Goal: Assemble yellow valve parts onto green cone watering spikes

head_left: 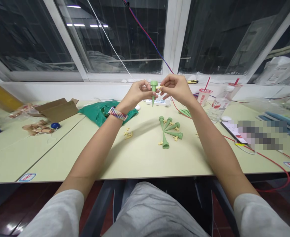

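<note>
My left hand is closed around a green plant-watering spike, its wide cap up and its tip pointing down. Between the thumb and fingers of my right hand is a small yellow valve, its end at the spike's side; whether it is inserted I cannot tell. Below the hands, several green spikes with yellow valves lie fanned out on the table, among them one spike pointing away from me. A few loose yellow valves lie to their left. More green spikes show partly behind my right forearm.
A green plastic bag lies behind my left forearm. Further left are an opened cardboard box and wooden toy pieces. On the right stand a plastic bottle and a drink cup, near a phone and a red cable.
</note>
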The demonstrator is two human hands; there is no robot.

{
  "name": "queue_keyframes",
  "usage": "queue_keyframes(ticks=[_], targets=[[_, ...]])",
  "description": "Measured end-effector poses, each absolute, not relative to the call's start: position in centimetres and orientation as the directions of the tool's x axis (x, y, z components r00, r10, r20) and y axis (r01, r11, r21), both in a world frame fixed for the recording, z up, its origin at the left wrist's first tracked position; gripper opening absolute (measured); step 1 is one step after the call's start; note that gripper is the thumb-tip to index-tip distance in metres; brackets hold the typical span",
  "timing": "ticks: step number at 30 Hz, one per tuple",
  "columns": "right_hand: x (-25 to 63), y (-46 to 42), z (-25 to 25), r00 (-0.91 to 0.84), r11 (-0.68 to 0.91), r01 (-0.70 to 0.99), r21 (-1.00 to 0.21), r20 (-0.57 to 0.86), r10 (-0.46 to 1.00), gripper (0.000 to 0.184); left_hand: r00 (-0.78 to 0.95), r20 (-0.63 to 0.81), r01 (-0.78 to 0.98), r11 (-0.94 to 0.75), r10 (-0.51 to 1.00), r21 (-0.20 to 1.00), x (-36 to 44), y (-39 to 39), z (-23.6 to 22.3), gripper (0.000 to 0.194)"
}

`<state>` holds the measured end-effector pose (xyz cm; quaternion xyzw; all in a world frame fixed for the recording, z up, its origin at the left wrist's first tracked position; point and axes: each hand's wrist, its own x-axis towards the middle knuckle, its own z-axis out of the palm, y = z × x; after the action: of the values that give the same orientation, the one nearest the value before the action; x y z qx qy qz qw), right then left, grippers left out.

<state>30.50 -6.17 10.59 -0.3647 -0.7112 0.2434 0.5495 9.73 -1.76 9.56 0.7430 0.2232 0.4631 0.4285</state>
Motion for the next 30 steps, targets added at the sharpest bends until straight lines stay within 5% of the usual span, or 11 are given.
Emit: queue_keyframes(ticks=[9, 17, 30], targets=[[30.8, -6.0, 10.3, -0.156, 0.616, 0.352, -0.705, 0.604, 0.781, 0.026, 0.454, 0.456, -0.038, -0.495, 0.765, 0.868, 9.9, -0.8, 8.4, 0.057], [30.7, -5.5, 9.7, -0.164, 0.61, 0.354, -0.709, 0.595, 0.787, 0.028, 0.395, 0.503, -0.018, -0.541, 0.768, 0.841, 10.3, 0.4, 7.3, 0.056], [31.0, -4.7, 8.8, -0.224, 0.569, 0.358, -0.74, 0.523, 0.822, 0.026, 0.536, 0.378, 0.095, -0.499, 0.755, 0.861, 10.2, 0.1, 6.9, 0.047]])
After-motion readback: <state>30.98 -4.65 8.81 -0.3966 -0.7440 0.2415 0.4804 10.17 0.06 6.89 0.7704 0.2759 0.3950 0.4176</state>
